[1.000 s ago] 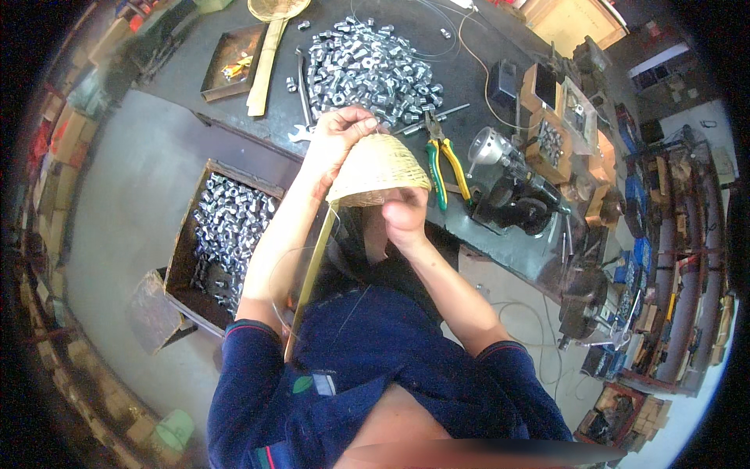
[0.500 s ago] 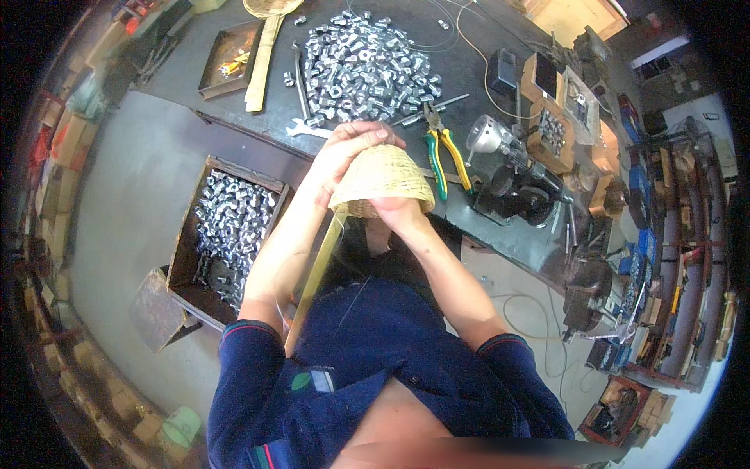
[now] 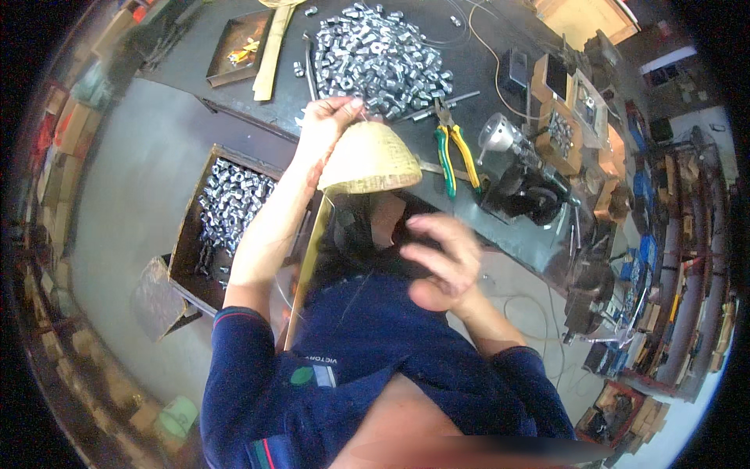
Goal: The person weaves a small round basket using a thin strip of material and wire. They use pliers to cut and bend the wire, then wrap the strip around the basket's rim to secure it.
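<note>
- While it lies at the near edge of the counter [image 3: 234, 86], the woven straw scoop [image 3: 369, 160] has its rounded back up, and its pale wooden handle [image 3: 307, 266] runs down toward 7 o'clock.
- Left hand [image 3: 328, 125] sits at the scoop's 10 o'clock rim, fingers curled together and pinching the woven edge.
- Right hand [image 3: 440, 262] hovers at 5 o'clock from the scoop, fingers spread and loose, blurred, holding nothing.
- At 12 o'clock from the scoop, a heap of silvery metal fittings [image 3: 375, 55] covers the counter.
- Green and yellow pliers [image 3: 453, 152] lie at 3 o'clock, just beside the scoop.
- At 8 o'clock, below the counter, a cardboard box [image 3: 191, 234] holds more fittings.
</note>
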`<state>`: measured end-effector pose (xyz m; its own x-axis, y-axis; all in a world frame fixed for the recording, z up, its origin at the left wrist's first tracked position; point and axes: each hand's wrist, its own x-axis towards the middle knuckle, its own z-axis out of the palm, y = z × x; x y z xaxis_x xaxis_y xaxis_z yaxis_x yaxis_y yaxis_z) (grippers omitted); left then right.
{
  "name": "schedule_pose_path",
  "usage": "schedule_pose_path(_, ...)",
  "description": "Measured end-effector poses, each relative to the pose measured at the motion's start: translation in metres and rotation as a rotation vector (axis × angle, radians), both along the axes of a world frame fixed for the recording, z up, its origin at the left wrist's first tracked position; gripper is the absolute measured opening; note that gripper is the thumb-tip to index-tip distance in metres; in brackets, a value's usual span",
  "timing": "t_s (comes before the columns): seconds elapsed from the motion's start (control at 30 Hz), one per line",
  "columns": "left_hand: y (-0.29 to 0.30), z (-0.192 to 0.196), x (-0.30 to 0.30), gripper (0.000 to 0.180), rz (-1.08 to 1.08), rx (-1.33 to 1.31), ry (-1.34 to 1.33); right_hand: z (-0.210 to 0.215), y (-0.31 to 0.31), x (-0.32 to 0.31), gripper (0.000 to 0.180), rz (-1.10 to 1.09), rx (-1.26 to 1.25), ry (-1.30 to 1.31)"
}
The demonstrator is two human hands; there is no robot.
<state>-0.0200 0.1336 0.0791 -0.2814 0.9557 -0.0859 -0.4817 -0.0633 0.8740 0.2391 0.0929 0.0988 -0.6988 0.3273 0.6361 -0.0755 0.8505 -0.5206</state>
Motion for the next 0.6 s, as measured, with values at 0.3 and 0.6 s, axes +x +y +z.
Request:
schedule_pose_path(0.3,0.013,0.002,-0.005,0.018,0.123,0.013,0.177,-0.002,0.054,-0.054,0.021,-0.049,0.143,-0.102)
schedule_pose_path(0.6,0.044,0.039,-0.034,0.019,0.387,0.124,0.306,-0.001,0.034,-0.050,0.023,0.107,0.114,-0.104)
